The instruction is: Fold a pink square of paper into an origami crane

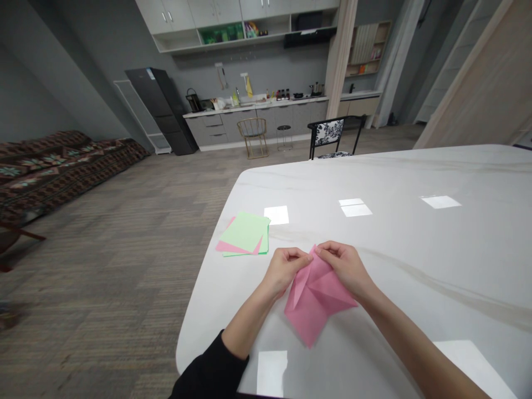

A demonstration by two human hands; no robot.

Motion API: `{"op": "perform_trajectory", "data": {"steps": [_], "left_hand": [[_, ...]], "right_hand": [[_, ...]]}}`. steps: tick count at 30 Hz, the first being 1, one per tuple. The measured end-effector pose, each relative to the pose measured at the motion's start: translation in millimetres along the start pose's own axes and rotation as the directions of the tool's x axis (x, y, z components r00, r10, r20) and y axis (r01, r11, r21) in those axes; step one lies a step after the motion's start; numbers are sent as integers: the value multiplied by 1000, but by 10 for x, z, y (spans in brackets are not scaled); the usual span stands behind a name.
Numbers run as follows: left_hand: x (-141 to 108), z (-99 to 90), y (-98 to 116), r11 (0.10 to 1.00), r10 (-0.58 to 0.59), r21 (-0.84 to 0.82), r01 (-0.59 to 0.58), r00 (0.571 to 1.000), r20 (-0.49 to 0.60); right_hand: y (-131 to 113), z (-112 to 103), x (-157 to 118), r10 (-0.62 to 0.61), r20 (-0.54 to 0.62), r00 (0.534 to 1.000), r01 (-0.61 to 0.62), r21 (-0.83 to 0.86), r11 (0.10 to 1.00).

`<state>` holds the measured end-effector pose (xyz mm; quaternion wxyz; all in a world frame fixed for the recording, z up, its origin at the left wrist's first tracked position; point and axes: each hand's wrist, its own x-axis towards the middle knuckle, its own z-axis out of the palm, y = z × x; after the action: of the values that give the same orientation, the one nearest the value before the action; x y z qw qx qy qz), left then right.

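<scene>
Probably light, thin and quick to crease or tear, the pink paper is at the near side of the white table, left hand and right hand each pinching its far point between thumb and fingers, folded edges likely best for a gentle hold.

White marble-patterned tabletop bearing a stack of square paper sheets.
The stack lies beyond and to the left of the left hand, near the table's edge; a pale green sheet is uppermost, with pink and green ones skewed beneath. A brownish vein runs rightward from beside the right hand; the glossy surface shows bright reflections beyond both.
</scene>
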<state>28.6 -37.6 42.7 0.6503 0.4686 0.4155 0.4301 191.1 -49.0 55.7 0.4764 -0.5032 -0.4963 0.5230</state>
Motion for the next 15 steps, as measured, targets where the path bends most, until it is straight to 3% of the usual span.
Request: {"op": "perform_trajectory", "data": {"steps": [15], "left_hand": [[-13,3,29,1000,15,3,-16,1000,11]], "right_hand": [[-4,-6,-3,-30,33,999,30,2,1000]]}}
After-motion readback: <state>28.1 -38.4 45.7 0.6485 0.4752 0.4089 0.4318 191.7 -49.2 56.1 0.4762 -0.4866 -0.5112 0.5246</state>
